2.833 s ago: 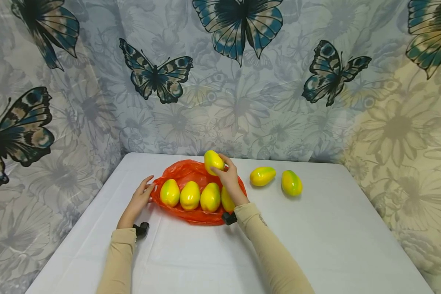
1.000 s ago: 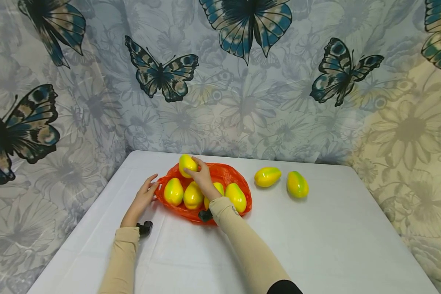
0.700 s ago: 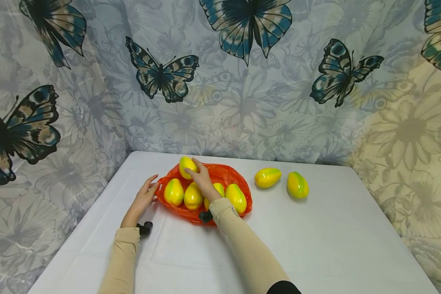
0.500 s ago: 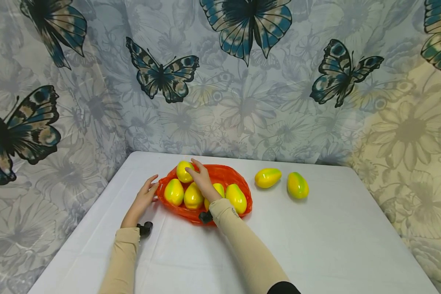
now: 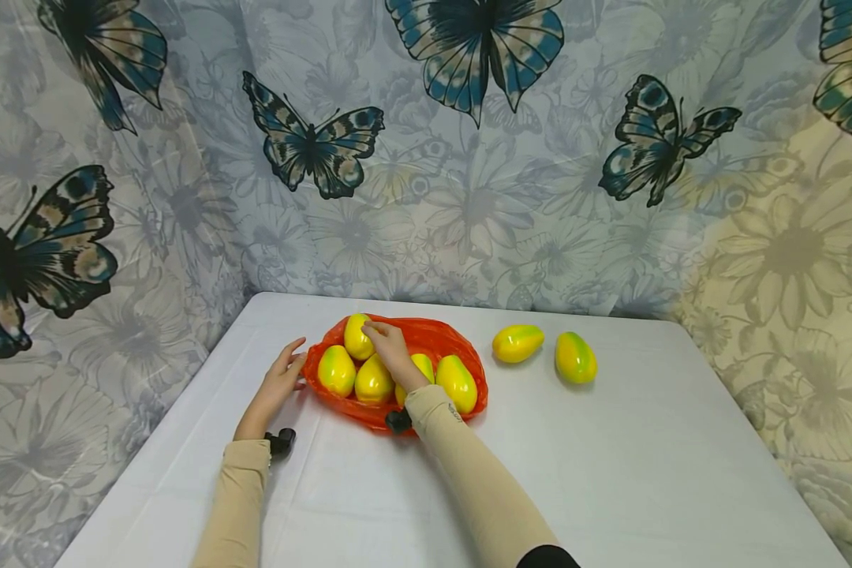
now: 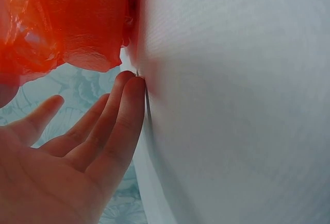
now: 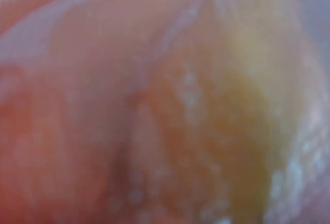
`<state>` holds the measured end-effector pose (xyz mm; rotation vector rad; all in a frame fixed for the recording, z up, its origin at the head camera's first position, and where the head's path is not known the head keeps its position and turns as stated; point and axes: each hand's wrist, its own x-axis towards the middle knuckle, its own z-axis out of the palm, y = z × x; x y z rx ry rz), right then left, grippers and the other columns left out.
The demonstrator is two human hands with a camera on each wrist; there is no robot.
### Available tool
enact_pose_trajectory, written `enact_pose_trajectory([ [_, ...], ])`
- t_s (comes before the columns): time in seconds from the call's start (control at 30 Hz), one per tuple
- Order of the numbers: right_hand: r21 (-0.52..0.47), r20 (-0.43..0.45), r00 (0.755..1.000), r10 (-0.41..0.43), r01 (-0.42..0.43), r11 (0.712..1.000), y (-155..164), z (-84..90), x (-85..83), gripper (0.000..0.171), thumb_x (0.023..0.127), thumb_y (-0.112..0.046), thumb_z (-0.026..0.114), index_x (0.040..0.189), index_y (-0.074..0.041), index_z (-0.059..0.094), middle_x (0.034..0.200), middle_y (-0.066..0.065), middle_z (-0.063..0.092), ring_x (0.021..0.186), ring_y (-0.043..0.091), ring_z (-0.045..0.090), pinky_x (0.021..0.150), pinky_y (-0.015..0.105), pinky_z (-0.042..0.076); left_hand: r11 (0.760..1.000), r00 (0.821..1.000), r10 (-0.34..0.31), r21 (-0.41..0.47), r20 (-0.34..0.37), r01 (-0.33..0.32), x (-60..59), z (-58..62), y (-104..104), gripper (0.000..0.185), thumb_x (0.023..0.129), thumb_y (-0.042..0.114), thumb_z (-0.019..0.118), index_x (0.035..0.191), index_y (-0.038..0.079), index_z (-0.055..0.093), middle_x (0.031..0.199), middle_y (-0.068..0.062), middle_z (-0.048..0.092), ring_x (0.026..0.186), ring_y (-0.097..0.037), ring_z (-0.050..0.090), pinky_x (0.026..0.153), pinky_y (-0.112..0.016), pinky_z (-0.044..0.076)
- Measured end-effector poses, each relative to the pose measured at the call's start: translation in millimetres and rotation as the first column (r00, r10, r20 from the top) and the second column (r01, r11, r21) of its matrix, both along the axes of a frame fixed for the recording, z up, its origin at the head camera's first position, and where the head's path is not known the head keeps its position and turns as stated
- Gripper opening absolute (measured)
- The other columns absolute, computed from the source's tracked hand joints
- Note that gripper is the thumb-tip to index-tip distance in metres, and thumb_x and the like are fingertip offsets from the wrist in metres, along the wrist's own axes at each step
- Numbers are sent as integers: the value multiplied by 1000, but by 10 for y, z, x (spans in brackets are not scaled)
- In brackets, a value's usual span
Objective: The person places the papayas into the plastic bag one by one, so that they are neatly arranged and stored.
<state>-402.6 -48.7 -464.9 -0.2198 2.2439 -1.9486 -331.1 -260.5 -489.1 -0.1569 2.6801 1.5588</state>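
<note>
Right hand (image 5: pixel 392 355) on mango (image 5: pixel 358 337), fingers curled

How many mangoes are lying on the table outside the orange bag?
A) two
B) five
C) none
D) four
A: two mangoes, one and another, lie on the white table to the right of the orange bag; the other mangoes sit on the bag.

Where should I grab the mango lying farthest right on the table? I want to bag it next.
Judging by its pose, take the rightmost mango across its narrower middle, coming from above. It lies on its side on the white table, clear of the neighbouring mango, so fingers should fit on both flanks.
</note>
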Motion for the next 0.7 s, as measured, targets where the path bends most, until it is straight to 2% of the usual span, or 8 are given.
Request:
enact_pose_trajectory([
  [0.13,10,-13,1000,1,-1,1000,8,8,6,42,98,-25,54,132,0,59,139,14,58,135,29,48,116,43,36,1000,1000,1,8,-3,-1,-2,3,3,59,106,40,34,156,14,19,147,-28,38,116,-40,58,91,-39,57],
  [0.37,20,6,1000,17,-17,1000,35,44,39,46,98,-25,56,139,-5,54,148,12,49,142,29,38,120,46,30,1000,1000,0,18,-2,0,5,2,4,59,106,39,35,156,14,19,146,-28,38,120,-42,56,91,-41,56],
  [0.7,79,-36,999,19,-16,997,158,165,51,47,96,-24,60,140,-9,53,149,10,48,141,34,38,118,51,31,1000,1000,6,12,6,-6,16,14,21,58,106,40,34,157,15,18,146,-28,38,121,-41,55,91,-40,56],
])
